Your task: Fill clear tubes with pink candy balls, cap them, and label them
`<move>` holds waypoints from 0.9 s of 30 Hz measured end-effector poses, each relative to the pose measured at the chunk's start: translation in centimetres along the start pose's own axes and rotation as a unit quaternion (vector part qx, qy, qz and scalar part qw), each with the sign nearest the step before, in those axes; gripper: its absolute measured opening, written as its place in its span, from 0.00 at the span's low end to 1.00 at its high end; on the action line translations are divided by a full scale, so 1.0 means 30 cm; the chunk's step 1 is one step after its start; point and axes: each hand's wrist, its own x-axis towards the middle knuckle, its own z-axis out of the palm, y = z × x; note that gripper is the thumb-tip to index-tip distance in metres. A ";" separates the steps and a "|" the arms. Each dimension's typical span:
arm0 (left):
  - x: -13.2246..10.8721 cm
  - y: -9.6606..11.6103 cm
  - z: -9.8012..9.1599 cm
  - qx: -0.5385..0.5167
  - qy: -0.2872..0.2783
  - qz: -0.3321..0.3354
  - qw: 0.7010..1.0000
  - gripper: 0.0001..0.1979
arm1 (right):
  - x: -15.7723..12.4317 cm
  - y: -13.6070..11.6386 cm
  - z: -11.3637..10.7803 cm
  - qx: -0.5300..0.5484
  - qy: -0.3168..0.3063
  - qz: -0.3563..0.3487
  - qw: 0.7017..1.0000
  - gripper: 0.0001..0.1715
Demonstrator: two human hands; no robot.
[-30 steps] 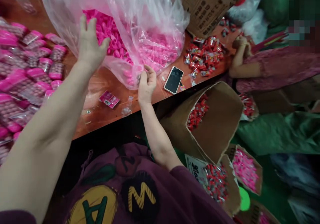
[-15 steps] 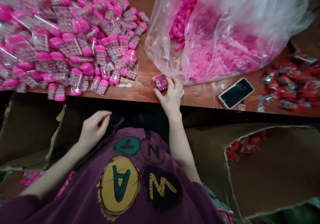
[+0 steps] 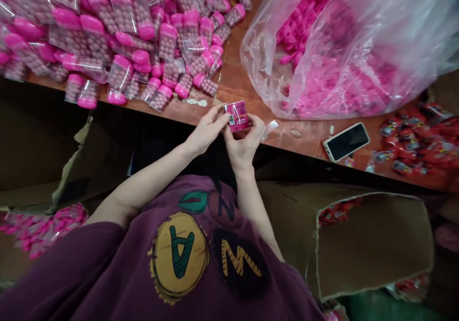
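A reddish-brown table (image 3: 233,79) runs across the top, its near edge just in front of the person. On it, to the right, slumps a large clear plastic bag (image 3: 390,29) with loose pink pieces (image 3: 301,19) inside. Below the table at right stands an open carton (image 3: 373,244). A heap of pink-capped jars (image 3: 122,38) covers the left part of the table.

The left hand (image 3: 207,128) and right hand (image 3: 245,144) meet at the table's near edge. Between them is a small pink packet (image 3: 237,116), its printed face up: the left thumb and fingers pinch its left side, the right hand grips from below and the right.

For this handling, a light hold by the edges seems best, one hand steadying while the other adjusts, so that nothing bends or slips.

The fingers behind the packet are hidden, and its fine print is too small to read. The bag is cut off at the top, and the carton's depths are dark.
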 end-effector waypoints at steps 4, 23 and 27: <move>0.033 -0.009 0.013 -0.080 0.001 -0.037 0.996 0.07 | -0.049 -0.015 0.030 0.038 -0.018 0.018 0.999 0.32; -0.049 0.041 -0.130 0.015 0.028 0.017 0.999 0.16 | -0.064 -0.112 0.059 0.343 -0.063 0.196 0.917 0.29; -0.058 0.052 -0.138 0.043 0.014 0.063 0.997 0.18 | -0.043 -0.136 0.031 0.505 -0.108 0.302 0.801 0.27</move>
